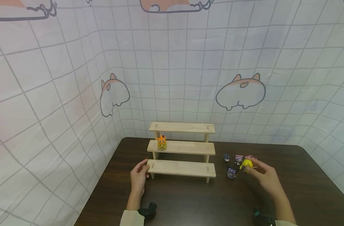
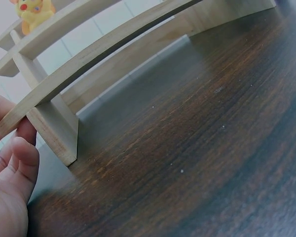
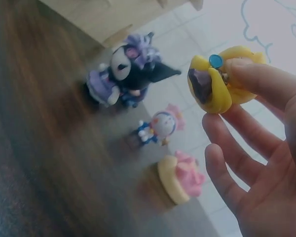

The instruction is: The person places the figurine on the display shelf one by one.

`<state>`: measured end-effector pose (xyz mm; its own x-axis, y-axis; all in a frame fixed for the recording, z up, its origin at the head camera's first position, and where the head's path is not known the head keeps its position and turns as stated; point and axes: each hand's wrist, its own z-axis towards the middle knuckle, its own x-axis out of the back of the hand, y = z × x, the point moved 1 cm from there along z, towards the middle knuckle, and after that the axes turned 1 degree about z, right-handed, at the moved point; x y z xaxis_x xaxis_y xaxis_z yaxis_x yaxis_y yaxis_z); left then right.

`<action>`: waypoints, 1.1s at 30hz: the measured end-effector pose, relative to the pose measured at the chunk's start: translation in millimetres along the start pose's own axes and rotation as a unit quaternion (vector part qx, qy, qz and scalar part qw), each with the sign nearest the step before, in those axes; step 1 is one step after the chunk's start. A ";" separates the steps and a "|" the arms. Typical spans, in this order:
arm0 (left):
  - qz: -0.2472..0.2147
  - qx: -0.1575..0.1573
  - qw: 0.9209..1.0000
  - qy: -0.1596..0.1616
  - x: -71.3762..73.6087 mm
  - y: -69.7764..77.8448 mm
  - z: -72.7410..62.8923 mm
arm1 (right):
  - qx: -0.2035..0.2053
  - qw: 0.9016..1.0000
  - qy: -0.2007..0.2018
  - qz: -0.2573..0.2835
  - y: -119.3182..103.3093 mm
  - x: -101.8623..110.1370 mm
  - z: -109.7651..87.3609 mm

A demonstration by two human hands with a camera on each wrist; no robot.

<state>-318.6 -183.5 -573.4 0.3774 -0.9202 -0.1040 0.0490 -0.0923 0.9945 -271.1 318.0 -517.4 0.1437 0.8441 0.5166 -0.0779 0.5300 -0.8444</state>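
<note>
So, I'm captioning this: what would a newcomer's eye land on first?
Probably the pale three-tier wooden shelf on the dark table, with an orange-topped figurine at the left of its middle tier. Next, the bright yellow figurine pinched in the right hand, right of the shelf.

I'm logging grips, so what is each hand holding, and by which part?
The right hand pinches a yellow figurine by its rounded yellow part; the left hand grips the wooden stand's bottom step at its left end.

Left fingers grip a 3-tier stand; right fingers pinch a yellow toy near 4 figurines.
</note>
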 end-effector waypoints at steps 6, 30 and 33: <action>0.002 0.005 1.000 0.000 -0.1 1.1 -0.5 | 0.018 1.000 0.012 0.012 -10.4 5.2 -1.1; 0.003 0.005 1.000 -0.003 0.4 2.7 -1.1 | 0.101 0.994 0.027 0.013 -58.9 -24.7 -5.8; 0.004 0.011 1.000 -0.009 0.5 7.3 -3.2 | 0.111 0.993 0.021 0.020 -63.8 -33.7 -5.7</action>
<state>-315.2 -183.4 -566.2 0.3609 -0.9276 -0.0965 0.0255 -0.0936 0.9953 -265.4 255.2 -481.7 0.1772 0.8632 0.4728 -0.2993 0.5049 -0.8096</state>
